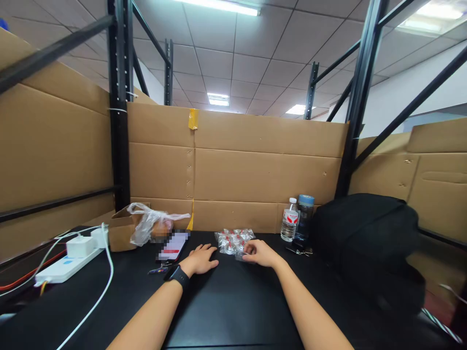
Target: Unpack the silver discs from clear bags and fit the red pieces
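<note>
A cluster of small clear plastic packets (230, 239) with red and silvery bits inside lies on the black table in front of both hands. My left hand (201, 259), with a dark watch (178, 276) on its wrist, rests flat on the table just left of the packets, fingers spread and holding nothing. At the right edge of the cluster, my right hand (260, 253) has its fingers curled and pinched on a clear plastic packet (240, 256). The fingers partly cover that packet, so its contents are hard to make out.
Left of the hands are a phone (174, 245), a plastic bag (148, 223), a small cardboard box (122, 233) and a white power strip (69, 265) with cables. A water bottle (290, 221), a blue-lidded bottle (305, 218), keys (299, 252) and a black backpack (365, 243) stand right.
</note>
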Tool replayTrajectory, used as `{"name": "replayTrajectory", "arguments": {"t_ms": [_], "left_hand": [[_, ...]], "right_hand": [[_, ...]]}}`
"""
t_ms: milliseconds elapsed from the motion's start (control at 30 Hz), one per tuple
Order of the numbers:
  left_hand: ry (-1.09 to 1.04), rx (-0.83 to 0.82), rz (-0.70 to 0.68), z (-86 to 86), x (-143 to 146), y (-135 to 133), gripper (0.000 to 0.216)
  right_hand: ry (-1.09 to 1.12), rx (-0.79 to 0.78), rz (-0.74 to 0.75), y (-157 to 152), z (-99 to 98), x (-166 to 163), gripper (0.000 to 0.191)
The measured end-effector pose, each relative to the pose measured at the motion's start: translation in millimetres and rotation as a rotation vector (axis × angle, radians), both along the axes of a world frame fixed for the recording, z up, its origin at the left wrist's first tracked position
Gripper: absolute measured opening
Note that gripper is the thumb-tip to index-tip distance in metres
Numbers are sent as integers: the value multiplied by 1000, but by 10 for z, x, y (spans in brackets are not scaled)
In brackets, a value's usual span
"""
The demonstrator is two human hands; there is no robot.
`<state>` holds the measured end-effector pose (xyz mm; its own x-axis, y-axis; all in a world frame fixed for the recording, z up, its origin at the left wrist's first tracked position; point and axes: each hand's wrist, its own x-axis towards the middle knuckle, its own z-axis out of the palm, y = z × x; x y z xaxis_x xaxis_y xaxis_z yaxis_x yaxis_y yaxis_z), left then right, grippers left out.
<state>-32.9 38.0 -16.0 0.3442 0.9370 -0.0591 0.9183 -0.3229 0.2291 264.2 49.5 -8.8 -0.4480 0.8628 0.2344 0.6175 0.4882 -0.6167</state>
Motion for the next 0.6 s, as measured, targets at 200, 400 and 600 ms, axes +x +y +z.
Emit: {"name": "replayTrajectory", "arguments": {"t_ms": [200,400,600], "left_hand": [[15,2,1,16,4,-7,77],[20,12,-5,-27,-11,28,76],[-7,30,-3,-35,2,9,73]], "right_hand": [[143,-98,32,140,-90,74,34],[263,-164,37,11,68,2,30],[452,-73,53,-195,322,-168,34]]}}
